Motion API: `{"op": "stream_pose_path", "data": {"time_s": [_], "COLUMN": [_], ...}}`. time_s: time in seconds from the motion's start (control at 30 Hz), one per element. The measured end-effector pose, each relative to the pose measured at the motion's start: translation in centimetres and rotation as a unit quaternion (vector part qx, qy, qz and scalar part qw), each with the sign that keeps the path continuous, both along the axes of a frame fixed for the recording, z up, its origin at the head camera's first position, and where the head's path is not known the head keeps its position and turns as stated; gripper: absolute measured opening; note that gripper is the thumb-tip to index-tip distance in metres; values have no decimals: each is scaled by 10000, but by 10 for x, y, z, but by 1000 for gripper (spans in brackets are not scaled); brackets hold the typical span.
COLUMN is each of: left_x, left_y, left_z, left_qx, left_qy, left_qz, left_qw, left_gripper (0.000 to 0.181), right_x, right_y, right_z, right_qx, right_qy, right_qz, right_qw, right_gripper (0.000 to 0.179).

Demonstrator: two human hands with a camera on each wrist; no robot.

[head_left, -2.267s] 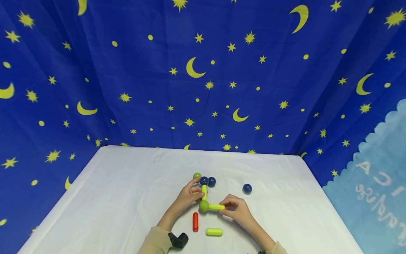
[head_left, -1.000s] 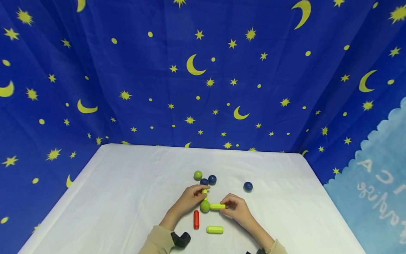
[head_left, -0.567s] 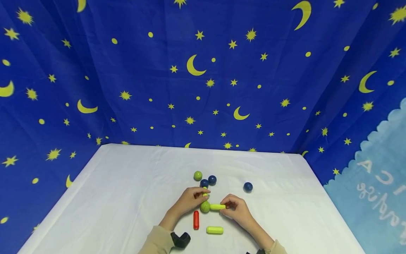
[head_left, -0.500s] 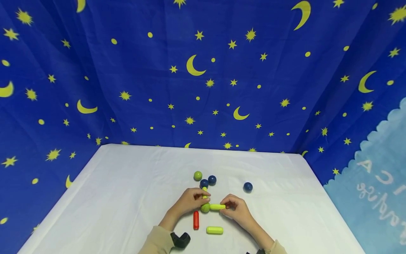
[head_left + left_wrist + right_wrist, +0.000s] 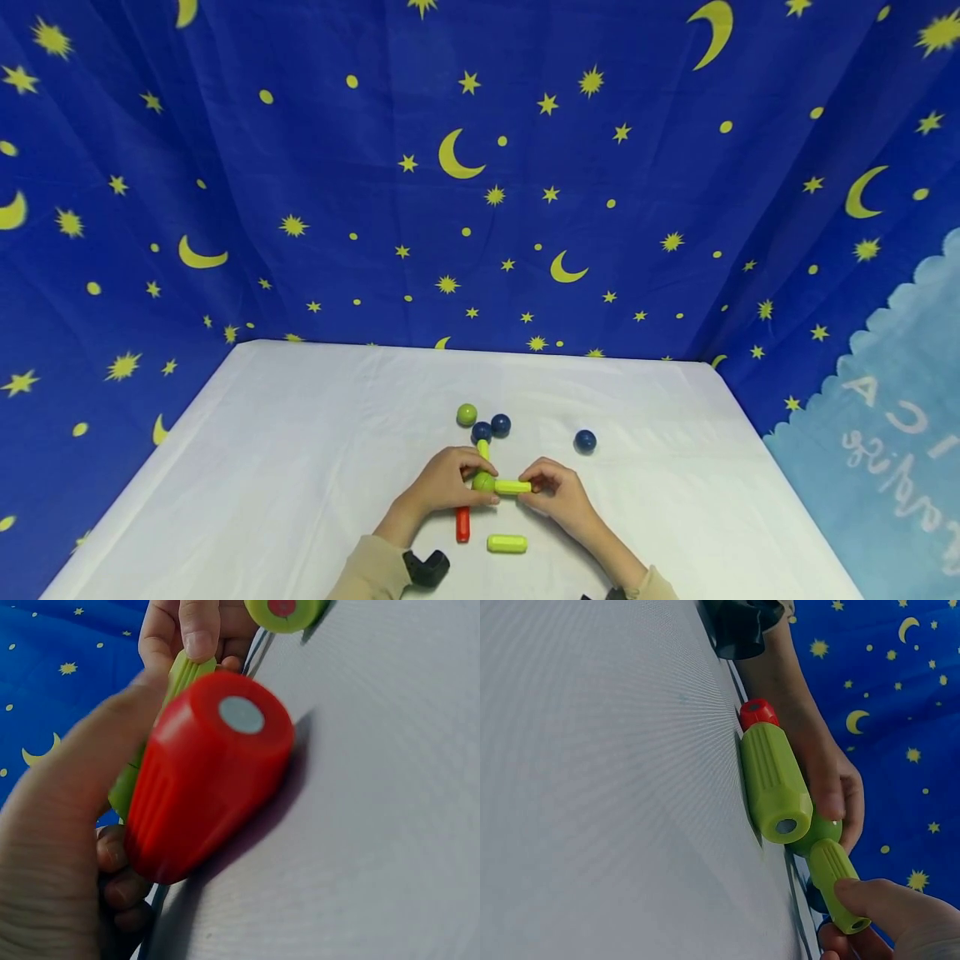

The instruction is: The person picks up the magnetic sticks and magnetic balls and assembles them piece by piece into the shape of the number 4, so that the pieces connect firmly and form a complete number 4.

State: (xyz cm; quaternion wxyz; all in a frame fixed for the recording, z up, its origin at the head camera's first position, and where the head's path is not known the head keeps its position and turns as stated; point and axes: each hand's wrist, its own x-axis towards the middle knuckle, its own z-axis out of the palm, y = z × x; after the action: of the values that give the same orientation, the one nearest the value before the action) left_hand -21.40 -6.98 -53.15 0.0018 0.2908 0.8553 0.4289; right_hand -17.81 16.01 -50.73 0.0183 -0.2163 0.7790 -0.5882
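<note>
The loose yellow-green rod [image 5: 507, 544] is laid crosswise on the white cloth [image 5: 315, 433], with the red rod [image 5: 462, 526] laid at a right angle to its left; the far end of the red rod is covered by the left hand [image 5: 445, 483]. The near green ball [image 5: 483, 483] is pinched between that hand's thumb and index finger. The held yellow-green rod [image 5: 512, 487] is butted against the ball's right side, its outer end pinched by the fingers and thumb of the right hand [image 5: 557, 493]. Beyond the ball, the far yellow-green rod [image 5: 483, 450] is pointed away, its near end hidden and a blue ball [image 5: 482, 432] positioned at its far end. A second blue ball [image 5: 501, 425] and the far green ball [image 5: 467, 414] are located nearby; a third blue ball [image 5: 586, 442] is set apart to the right.
</note>
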Motion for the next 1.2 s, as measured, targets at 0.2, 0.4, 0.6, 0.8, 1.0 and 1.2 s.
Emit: {"op": "stream_pose_path", "data": {"time_s": [0.2,0.4,0.6,0.8,1.0,1.2], "left_x": [1,1,2,4,5,5], "left_y": [1,1,1,2,3,4], "left_z": [-2,-3,-4,-2,-1,-1], "left_qx": [-69,-5,-135,-140,-164,-108], "left_qy": [32,22,101,144,15,-100], "left_qz": [42,12,64,148,259,295], "left_qw": [10000,10000,9998,9997,9995,9995], "left_gripper": [33,31,26,24,26,24], "right_x": [0,1,1,0,-7,-12], "right_y": [0,0,1,1,2,7], "right_z": [-1,0,0,-1,-14,-23], "right_qx": [6,-35,-40,-58,-156,-199], "right_qy": [-19,16,-28,-6,178,334], "right_qz": [15,24,57,82,56,6], "right_qw": [10000,10000,10000,9999,9997,9992], "right_gripper": [20,22,23,23,21,21]}}
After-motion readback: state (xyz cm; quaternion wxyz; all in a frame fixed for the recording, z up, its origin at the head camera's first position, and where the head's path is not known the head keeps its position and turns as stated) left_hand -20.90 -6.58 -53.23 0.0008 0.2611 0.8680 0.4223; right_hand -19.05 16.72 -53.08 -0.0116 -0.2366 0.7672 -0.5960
